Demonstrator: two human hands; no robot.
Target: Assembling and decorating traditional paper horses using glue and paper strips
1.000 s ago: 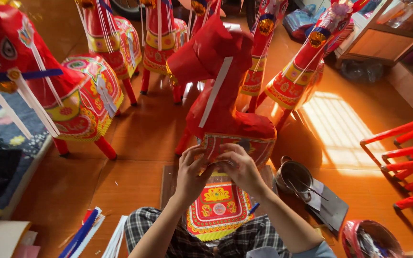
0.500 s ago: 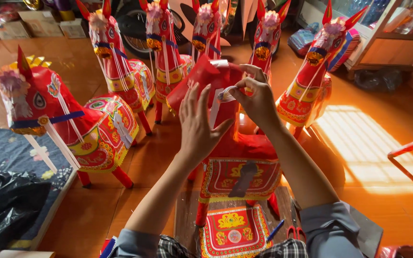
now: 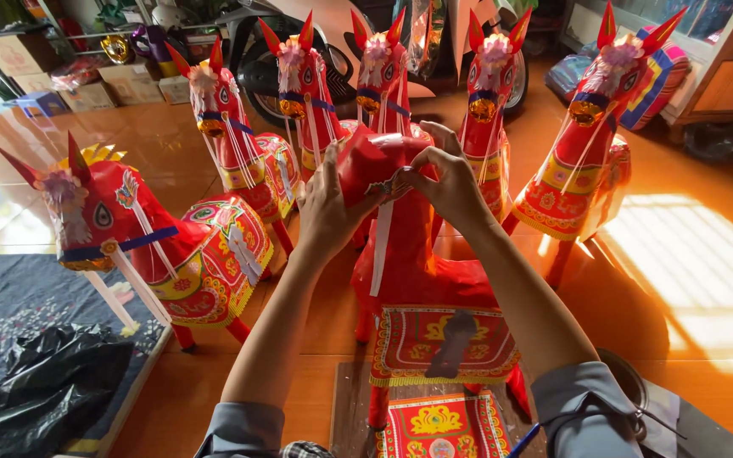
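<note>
Orange floor [image 3: 689,280] glowing, cardboard boxes [image 3: 133,83] stacked at its far left edge, finished paper horses [image 3: 214,246] ringed around! Centre floor, the plain red horse [image 3: 422,271] stands; left hand [image 3: 328,212] cups its head, right hand [image 3: 451,182] pinches a small decoration [image 3: 398,182] against it, both arms outstretched

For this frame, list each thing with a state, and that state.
Unfinished red paper horse: upright, head held by both hands.
Left hand: gripping the head.
Right hand: fingers pinching a small decoration.
White paper strip: hanging loose.
Finished decorated paper horses: standing upright.
</note>
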